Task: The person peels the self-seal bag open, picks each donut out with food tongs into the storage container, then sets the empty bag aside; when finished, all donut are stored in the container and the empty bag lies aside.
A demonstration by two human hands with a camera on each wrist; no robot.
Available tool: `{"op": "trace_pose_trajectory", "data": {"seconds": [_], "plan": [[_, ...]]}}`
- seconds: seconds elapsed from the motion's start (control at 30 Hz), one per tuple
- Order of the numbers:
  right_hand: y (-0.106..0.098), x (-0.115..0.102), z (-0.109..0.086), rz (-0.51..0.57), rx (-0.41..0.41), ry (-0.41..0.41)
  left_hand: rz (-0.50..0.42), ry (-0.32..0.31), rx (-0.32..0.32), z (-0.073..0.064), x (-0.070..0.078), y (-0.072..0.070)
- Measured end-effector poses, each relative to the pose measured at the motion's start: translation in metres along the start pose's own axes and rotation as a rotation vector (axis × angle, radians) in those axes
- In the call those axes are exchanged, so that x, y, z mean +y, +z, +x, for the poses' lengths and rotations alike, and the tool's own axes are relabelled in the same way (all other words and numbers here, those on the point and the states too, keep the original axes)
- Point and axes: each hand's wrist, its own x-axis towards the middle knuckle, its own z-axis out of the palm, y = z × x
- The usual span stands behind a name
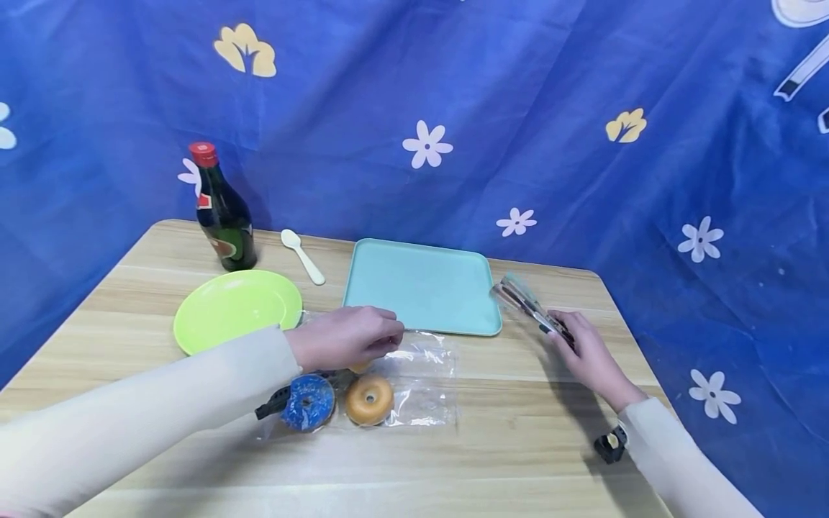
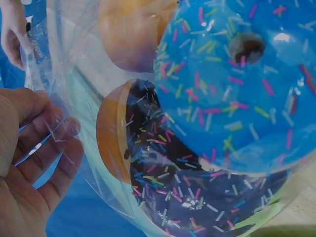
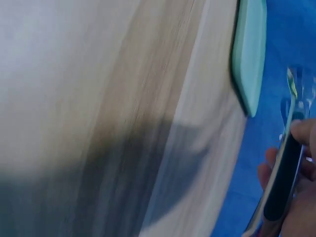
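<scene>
My left hand (image 1: 352, 334) pinches the edge of a clear plastic bag (image 1: 424, 378) lying on the table; the left wrist view shows thumb and fingertips on the film. Inside are a blue sprinkled donut (image 1: 309, 403), a plain tan donut (image 1: 378, 411) and a dark donut with sprinkles (image 2: 168, 192), mostly hidden by my arm in the head view. On the right, my right hand (image 1: 592, 360) grips a pair of tongs (image 3: 282, 185) with dark handle grips and clear ends. They are raised above the table, their tips near the right edge of a teal tray (image 1: 421, 288).
A green oval plate (image 1: 233, 309) sits left of the bag, partly behind my left sleeve. Behind it stands a dark bottle (image 1: 227, 216) with a red cap. A white spoon (image 1: 303, 255) lies between bottle and tray. Blue cloth (image 1: 363, 86) hangs behind the table.
</scene>
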Motion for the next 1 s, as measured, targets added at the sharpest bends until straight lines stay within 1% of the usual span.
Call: {"op": "trace_pose_trajectory", "data": {"seconds": [0.13, 0.27, 0.5, 0.63, 0.73, 0.87, 1.0], "plan": [[-0.009, -0.009, -0.012, 0.004, -0.015, -0.092, 0.002, 0.005, -0.001, 0.001, 0.000, -0.001], [-0.014, -0.017, -0.021, -0.012, -0.029, -0.155, 0.003, 0.005, 0.008, 0.000, -0.002, -0.002], [-0.017, -0.037, -0.039, 0.002, -0.099, -0.246, -0.003, -0.005, 0.011, -0.003, -0.007, -0.001], [-0.018, -0.048, -0.047, -0.002, -0.105, -0.292, -0.007, 0.003, 0.022, -0.004, -0.010, 0.001], [-0.018, -0.053, -0.049, -0.009, -0.101, -0.318, -0.011, 0.013, 0.029, -0.005, -0.010, 0.001], [-0.011, -0.057, -0.049, 0.011, -0.113, -0.353, -0.018, 0.016, 0.029, -0.006, -0.008, 0.000], [-0.001, -0.061, -0.044, 0.005, -0.135, -0.419, -0.028, 0.013, 0.018, -0.007, -0.003, -0.001]]}}
